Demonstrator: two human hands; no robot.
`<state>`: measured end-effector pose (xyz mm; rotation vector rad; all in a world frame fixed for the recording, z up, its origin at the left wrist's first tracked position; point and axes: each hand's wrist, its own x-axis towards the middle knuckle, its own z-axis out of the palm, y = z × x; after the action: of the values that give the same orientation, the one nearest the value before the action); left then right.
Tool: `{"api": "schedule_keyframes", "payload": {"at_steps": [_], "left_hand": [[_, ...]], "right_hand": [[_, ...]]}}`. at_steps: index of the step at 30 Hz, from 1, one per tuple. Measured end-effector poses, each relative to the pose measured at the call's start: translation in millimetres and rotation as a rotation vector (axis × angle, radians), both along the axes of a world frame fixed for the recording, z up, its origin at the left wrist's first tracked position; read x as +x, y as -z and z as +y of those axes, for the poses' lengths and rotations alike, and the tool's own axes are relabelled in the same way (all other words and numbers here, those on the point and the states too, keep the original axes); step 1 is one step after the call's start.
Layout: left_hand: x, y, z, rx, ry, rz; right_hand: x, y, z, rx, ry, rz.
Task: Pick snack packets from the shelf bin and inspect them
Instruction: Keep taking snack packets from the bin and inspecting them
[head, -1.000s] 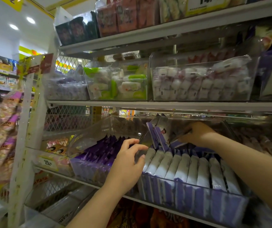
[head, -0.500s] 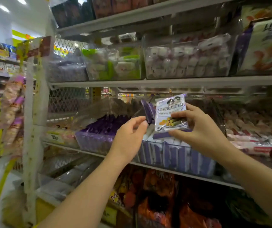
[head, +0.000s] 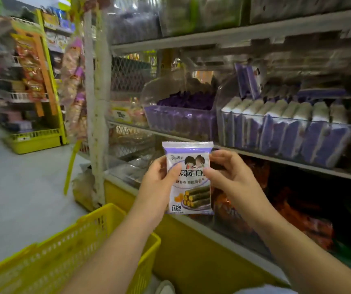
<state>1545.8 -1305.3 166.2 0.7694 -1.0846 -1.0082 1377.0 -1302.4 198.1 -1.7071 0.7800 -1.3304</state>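
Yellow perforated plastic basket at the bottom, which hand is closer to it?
Left. The left hand grips the purple-and-white snack packet just up and right of the basket; the right hand grips the packet's opposite edge, farther right.

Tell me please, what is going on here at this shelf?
A person holds one snack packet upright with both hands: the left hand grips its left edge, the right hand its right edge. Its printed front faces the person, so they seem to be inspecting it. Similar packets fill the clear bin on the shelf behind. A yellow basket sits below.
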Motion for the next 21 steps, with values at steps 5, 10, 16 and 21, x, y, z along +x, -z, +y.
{"api": "schedule_keyframes", "payload": {"at_steps": [5, 10, 16, 21], "left_hand": [[13.7, 33.7, 3.6, 0.071, 0.062, -0.058], [17.2, 46.2, 2.2, 0.092, 0.066, -0.066], [17.0, 46.7, -2.7, 0.108, -0.022, 0.016], [20.1, 45.7, -4.3, 0.193, -0.001, 0.117]], "right_hand": [[27.4, 28.3, -7.4, 0.275, -0.028, -0.203], [36.2, 47.3, -17.8, 0.389, 0.004, -0.243], [41.5, 68.4, -24.5, 0.342, 0.054, -0.223], [40.4, 72.3, -28.3, 0.359, -0.008, -0.185]]}}
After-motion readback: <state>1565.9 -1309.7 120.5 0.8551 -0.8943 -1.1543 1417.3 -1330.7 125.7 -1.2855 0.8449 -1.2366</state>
